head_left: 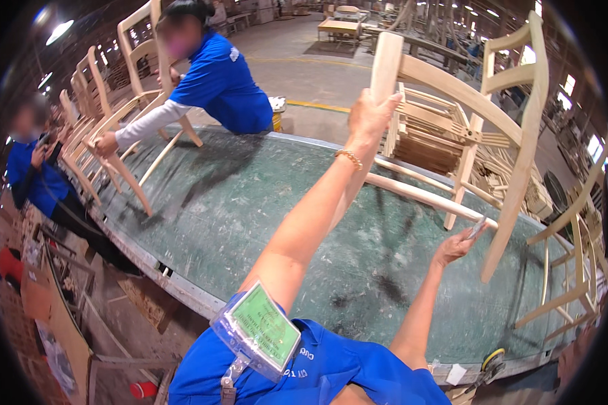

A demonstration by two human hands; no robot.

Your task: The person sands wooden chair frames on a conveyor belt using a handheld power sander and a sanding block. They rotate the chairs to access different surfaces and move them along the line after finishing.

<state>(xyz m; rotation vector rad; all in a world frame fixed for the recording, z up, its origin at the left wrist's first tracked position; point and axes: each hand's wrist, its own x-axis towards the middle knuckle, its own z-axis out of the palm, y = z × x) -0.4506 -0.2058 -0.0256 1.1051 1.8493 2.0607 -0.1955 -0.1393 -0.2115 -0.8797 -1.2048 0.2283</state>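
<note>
An unfinished pale wood chair frame (463, 86) stands on the green worktable (297, 202) in front of me, with an open seat. My left hand (373, 120) is closed around the top of its near front leg (387, 64); part of that leg is hidden behind my forearm. Lower and to the right, my right hand (458, 244) pinches a small grey flat piece (477, 227), which looks like a folded sanding sheet. That piece is at the end of the chair's side stretcher (429, 196), close to the back leg (503, 229). Whether it touches the wood I cannot tell.
A co-worker in blue (230, 81) handles another chair (138, 108) at the table's far left. Another person (44, 169) stands beyond the left edge. More chair frames (577, 270) stand at right. A round sanding tool (493, 359) hangs by the near edge. Stacked wooden parts (425, 138) lie behind.
</note>
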